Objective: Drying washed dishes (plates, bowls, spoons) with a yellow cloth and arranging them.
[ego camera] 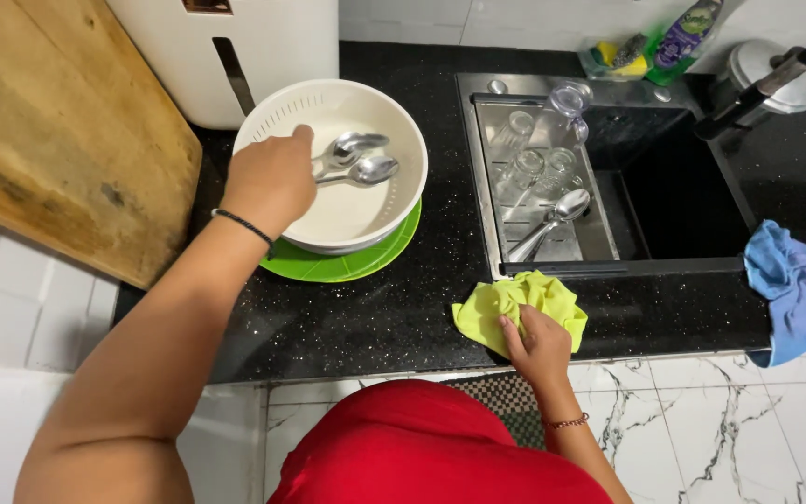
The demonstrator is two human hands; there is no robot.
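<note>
My left hand [270, 177] reaches into a white colander bowl [394, 126] that sits on a green plate [366, 263]. Its fingers are closed around the handles of two metal spoons [358, 157] lying in the bowl. My right hand [541, 342] rests on a yellow cloth [515, 301] at the front edge of the black counter, gripping it. A third metal spoon [552, 220] lies on the steel drain tray [599, 233] in the sink, beside several clear glasses [532, 154].
A wooden cutting board [58, 131] leans at the left. A white appliance [235, 47] stands behind the bowl. The black sink basin [683, 191] and faucet [776, 75] are at the right, with a blue cloth [795, 289] on the counter and a soap bottle [687, 33].
</note>
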